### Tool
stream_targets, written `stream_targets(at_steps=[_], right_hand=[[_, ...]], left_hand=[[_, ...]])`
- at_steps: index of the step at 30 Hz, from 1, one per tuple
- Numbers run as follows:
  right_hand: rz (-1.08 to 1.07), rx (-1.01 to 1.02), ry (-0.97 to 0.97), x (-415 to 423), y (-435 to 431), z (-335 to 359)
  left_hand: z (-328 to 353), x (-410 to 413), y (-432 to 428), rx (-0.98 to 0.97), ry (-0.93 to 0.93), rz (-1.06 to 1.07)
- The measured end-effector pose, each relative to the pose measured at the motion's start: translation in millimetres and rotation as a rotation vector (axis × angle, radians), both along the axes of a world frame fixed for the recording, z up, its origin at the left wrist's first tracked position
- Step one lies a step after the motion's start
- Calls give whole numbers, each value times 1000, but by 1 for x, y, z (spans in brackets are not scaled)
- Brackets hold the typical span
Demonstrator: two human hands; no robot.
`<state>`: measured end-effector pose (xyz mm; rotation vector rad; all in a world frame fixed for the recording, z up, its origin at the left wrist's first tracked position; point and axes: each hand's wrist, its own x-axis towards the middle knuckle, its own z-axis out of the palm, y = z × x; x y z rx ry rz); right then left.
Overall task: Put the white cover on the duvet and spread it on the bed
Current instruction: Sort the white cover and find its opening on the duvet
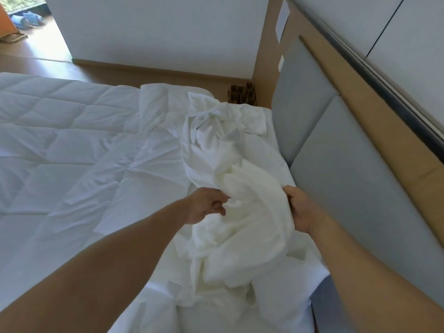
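The white cover (pixel 230 150) lies bunched in a long crumpled heap along the head end of the bed, beside the headboard. My left hand (pixel 206 205) pinches a fold of the cover at its left side. My right hand (pixel 300 207) grips the cover's right edge, close to the headboard. Between the two hands the cloth is lifted into a rounded bulge. The quilted white duvet (pixel 60 140) lies spread over the left and middle of the bed, its near edge partly under the cover.
A grey padded headboard (pixel 336 169) with a wooden frame runs along the right. Wooden floor (pixel 168 73) and a white wall lie beyond the bed. A small brown object (pixel 242 92) stands by the far bed corner. An open doorway shows at top left.
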<state>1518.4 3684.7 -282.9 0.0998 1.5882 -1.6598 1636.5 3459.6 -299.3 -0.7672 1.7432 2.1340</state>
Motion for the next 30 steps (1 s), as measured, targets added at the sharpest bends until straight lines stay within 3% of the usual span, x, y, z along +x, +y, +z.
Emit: stream_targets(at_steps=[5,9,12,15,17,19,21,24,26,27,29,30], right_hand=[[1,19,17,2,13,-7],[43,-217,-95,4,7,-1],[55,-330,-133,-1,8,-5],[77,-362,-145,-2,14,-3],[87,-408,-160,-1,19,0],[88,-400,-166,-2,25,5],[55,-259,-128,-12,32,-3],[9,315,81,-28,40,-21],[15,704,303,-32,39,-28],[62,797,394,-31,34,-29],[156,682,463,-16,14,-13],[192,563,397,-3,3,0]], left_hand=[[8,5,-8,-252,9,124],[-29,16,4,-425,-248,-238],[-58,13,21,-541,-123,-267],[-65,-6,22,-937,-82,-314],[-62,-15,20,-1110,-95,-431],[-56,-17,24,-1133,-136,-617],[-50,-8,34,-1026,-166,-623],[-20,11,39,-818,-69,-335],[15,26,40,-783,67,-160],[36,34,42,-783,139,-131],[74,50,49,-773,240,-123],[88,58,53,-768,264,-124]])
